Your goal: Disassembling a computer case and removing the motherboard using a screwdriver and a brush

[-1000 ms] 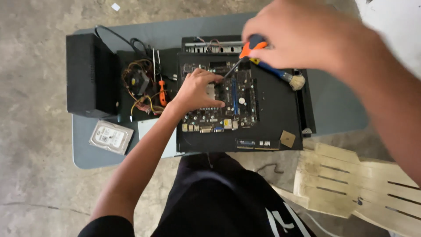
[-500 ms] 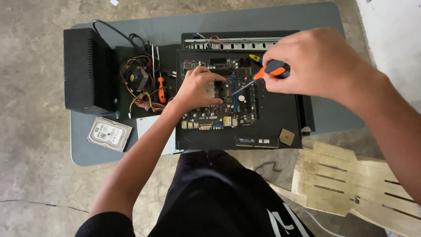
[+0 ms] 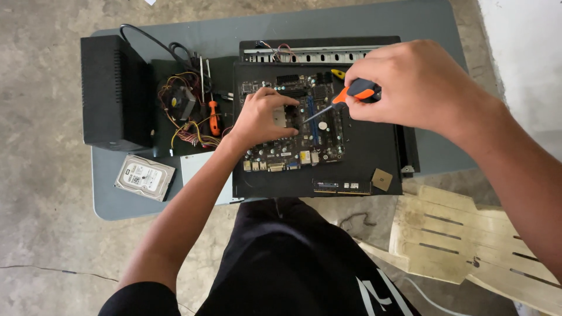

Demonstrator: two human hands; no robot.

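Head view: right hand (image 3: 418,88) closed around an orange-and-black screwdriver (image 3: 345,98), tip angled down onto the motherboard (image 3: 295,126) just beside the left fingers. Left hand (image 3: 263,117) lies spread flat on the board, gripping nothing, pressing it into the open black case (image 3: 374,149) on the tabletop (image 3: 175,41). Risk: tip slips off the screw, gouges traces or jabs the left fingers; a loose screw could drop into the case.

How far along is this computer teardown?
Looks partway. Already out on the table: a hard drive, a memory stick and a small chip. In hand: the right hand aims a screwdriver at the motherboard while the left hand steadies it. The board is not yet lifted from the black case.
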